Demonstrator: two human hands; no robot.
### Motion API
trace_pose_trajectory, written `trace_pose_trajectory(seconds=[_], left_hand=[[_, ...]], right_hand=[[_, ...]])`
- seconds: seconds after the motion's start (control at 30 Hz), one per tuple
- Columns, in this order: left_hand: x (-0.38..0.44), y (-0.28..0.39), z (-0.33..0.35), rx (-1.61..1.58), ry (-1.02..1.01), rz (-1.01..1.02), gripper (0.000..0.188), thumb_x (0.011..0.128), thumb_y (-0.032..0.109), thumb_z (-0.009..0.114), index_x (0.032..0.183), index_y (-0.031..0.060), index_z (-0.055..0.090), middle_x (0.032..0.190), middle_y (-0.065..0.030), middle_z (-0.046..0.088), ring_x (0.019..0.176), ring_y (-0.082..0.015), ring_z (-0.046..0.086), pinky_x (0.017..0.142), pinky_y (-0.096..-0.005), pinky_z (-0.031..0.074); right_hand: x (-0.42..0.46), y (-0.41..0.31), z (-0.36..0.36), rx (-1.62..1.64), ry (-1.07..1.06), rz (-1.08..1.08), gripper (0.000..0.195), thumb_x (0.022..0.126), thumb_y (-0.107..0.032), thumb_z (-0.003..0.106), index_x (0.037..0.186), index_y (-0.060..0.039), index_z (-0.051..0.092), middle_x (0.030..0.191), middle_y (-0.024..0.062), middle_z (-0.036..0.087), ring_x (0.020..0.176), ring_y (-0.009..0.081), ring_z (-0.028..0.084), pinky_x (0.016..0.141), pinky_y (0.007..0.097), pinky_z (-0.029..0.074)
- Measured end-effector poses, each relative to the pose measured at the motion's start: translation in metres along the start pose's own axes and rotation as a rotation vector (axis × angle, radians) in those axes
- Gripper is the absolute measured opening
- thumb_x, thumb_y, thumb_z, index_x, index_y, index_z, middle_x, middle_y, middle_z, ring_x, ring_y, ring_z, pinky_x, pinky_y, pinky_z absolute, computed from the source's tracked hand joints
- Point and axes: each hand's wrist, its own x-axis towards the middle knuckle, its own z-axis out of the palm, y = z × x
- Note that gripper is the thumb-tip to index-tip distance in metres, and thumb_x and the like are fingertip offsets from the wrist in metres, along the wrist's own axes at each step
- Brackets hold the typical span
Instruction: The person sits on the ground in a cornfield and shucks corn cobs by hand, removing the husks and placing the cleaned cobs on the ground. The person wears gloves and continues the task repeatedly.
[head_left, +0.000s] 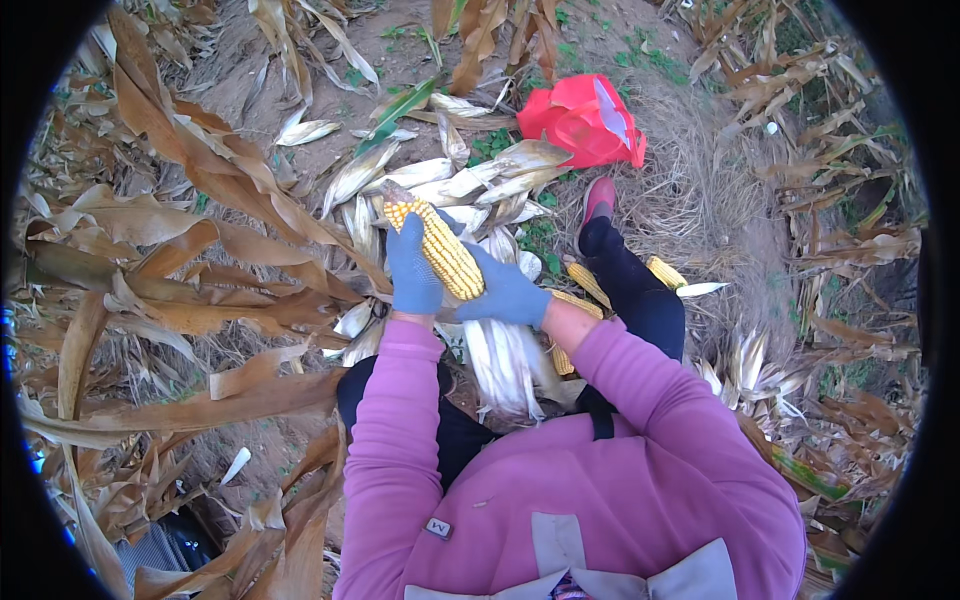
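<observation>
A yellow ear of corn (442, 251) is tilted between my gloved hands, its kernels bare. My left hand (414, 270) wraps its left side, near the end with a brownish tip. Around its lower end curls my right hand (504, 289), with some fingers hidden behind the ear. Pale corn husks (501, 367) hang or lie just below my right hand; whether they join the ear cannot be seen. Beyond both hands lies a heap of husk-covered ears (450, 180).
Husked ears (589, 283) lie by my right leg, and another husked ear (666, 272) lies past it. A red bag (577, 124) sits on the ground beyond my shoe (598, 199). Dry corn leaves (195, 232) reach in from the left. A dark object (169, 544) is partly covered at lower left.
</observation>
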Motion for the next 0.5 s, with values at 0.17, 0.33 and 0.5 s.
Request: trace_pose_trajectory(seconds=[0.17,0.33,0.5], left_hand=[[-0.002,0.005,-0.003,0.084,0.007,-0.052,0.037,0.088,0.034,0.054,0.104,0.0009,0.052,0.085,-0.0089,0.061,0.076,-0.0189,0.061,0.073,-0.0325,0.051],[-0.014,0.009,0.008,0.373,-0.120,0.027,0.027,0.081,0.015,0.062,0.100,-0.0006,0.053,0.085,-0.0077,0.061,0.073,-0.0147,0.061,0.066,-0.0272,0.051],[-0.054,-0.009,0.060,1.168,-0.846,0.521,0.050,0.061,0.034,0.080,0.100,0.0094,0.061,0.099,-0.0121,0.062,0.088,-0.0292,0.062,0.081,-0.0400,0.049]], right_hand=[[0.011,0.015,0.017,0.134,-0.237,0.116,0.071,0.065,-0.040,0.077,0.120,-0.0029,0.051,0.113,0.0165,0.060,0.103,0.0264,0.059,0.090,0.0334,0.045],[0.004,0.000,0.020,0.131,-0.198,0.149,0.052,0.071,-0.031,0.074,0.110,-0.0010,0.056,0.101,0.0146,0.063,0.092,0.0229,0.061,0.086,0.0328,0.046],[-0.027,0.096,0.051,-0.568,-0.045,-0.161,0.045,0.078,-0.027,0.065,0.116,-0.0041,0.056,0.105,0.0151,0.063,0.098,0.0241,0.061,0.089,0.0344,0.046]])
